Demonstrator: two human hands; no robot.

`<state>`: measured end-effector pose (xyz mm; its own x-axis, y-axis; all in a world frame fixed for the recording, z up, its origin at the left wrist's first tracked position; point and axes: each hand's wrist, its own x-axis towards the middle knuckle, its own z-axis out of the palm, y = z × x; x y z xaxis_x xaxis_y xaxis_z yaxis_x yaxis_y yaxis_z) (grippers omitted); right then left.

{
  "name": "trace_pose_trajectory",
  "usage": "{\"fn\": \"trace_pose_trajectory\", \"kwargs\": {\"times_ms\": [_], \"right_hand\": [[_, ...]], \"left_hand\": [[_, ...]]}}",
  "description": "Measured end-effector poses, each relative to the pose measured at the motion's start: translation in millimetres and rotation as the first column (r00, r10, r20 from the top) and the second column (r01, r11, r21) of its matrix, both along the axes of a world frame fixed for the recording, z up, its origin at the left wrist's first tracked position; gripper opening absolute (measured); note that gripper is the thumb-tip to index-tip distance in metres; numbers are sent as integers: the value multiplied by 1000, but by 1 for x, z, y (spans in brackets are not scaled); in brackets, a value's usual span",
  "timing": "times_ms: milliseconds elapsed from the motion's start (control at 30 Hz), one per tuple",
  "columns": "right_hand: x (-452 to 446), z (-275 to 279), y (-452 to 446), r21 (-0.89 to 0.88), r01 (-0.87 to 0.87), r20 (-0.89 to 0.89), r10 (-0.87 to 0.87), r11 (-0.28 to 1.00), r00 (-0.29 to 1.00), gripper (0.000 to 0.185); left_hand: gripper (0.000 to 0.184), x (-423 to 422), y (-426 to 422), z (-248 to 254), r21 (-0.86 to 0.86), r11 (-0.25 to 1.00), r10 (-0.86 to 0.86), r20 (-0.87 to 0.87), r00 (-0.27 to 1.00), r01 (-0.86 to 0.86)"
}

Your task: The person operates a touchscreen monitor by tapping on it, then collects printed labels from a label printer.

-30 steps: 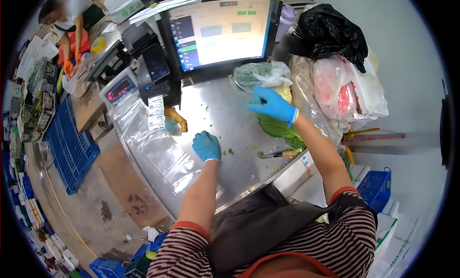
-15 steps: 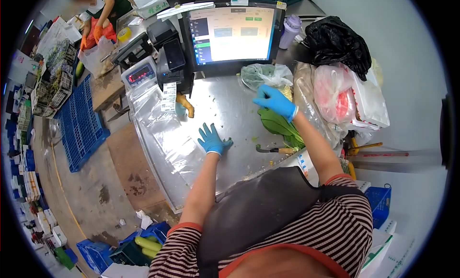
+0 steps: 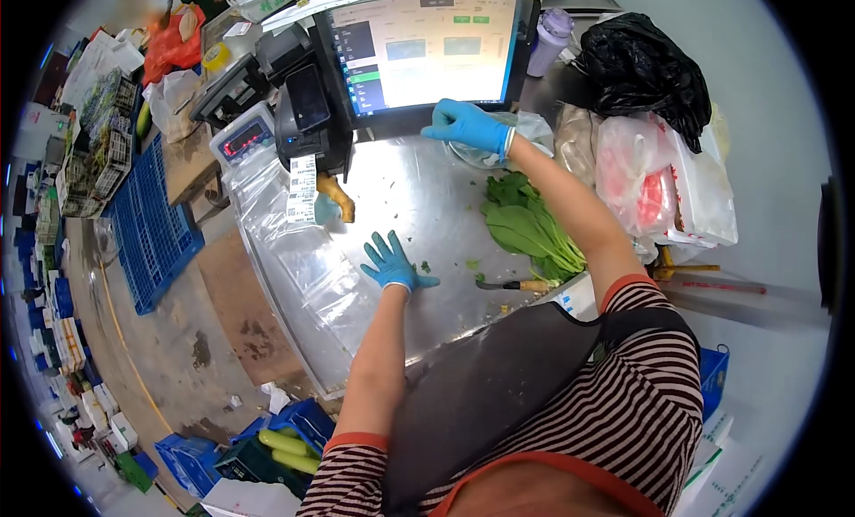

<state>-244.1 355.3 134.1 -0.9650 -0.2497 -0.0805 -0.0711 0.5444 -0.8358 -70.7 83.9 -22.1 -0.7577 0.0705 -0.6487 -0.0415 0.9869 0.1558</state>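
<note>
I have the left hand (image 3: 392, 264) splayed, gripping nothing; the right hand (image 3: 467, 127) curls closed before the monitor (image 3: 412, 61), touch unclear; to its left the printed label (image 3: 302, 189) hangs out, on its near side leafy greens (image 3: 524, 227) lie loose, unbagged

On our table (image 3: 414, 192), greens (image 3: 521, 227) lie right of the ginger (image 3: 337, 198), knife (image 3: 514, 285) before them; the monitor (image 3: 419, 58) stands behind.

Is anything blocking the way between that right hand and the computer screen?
Nothing visible is: the right hand overlaps the lower edge of the screen in this view, with no object showing between them.
</note>
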Motion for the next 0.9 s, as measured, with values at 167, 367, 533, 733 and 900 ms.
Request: {"fn": "trace_pose_trajectory", "kwargs": {"times_ms": [167,367,533,733,900], "right_hand": [[-24,-8,4,-54,45,68,-41,998,997,41],[-59,3,6,101,69,-75,-62,992,995,47],[-97,-1,14,92,105,-132,-93,990,987,52],[-116,0,17,96,121,-150,-106,988,983,53],[-109,0,-1,70,70,-122,-61,995,991,51]], "left_hand": [[169,-1,1,-3,-24,1000,10,22,1000,-9],[170,-11,11,10,-98,995,26,98,995,-16],[170,-12,12,11,-102,995,33,101,994,-23],[171,-12,11,10,-93,996,28,119,992,-17],[169,-13,13,13,-108,994,49,118,992,-36]]}}
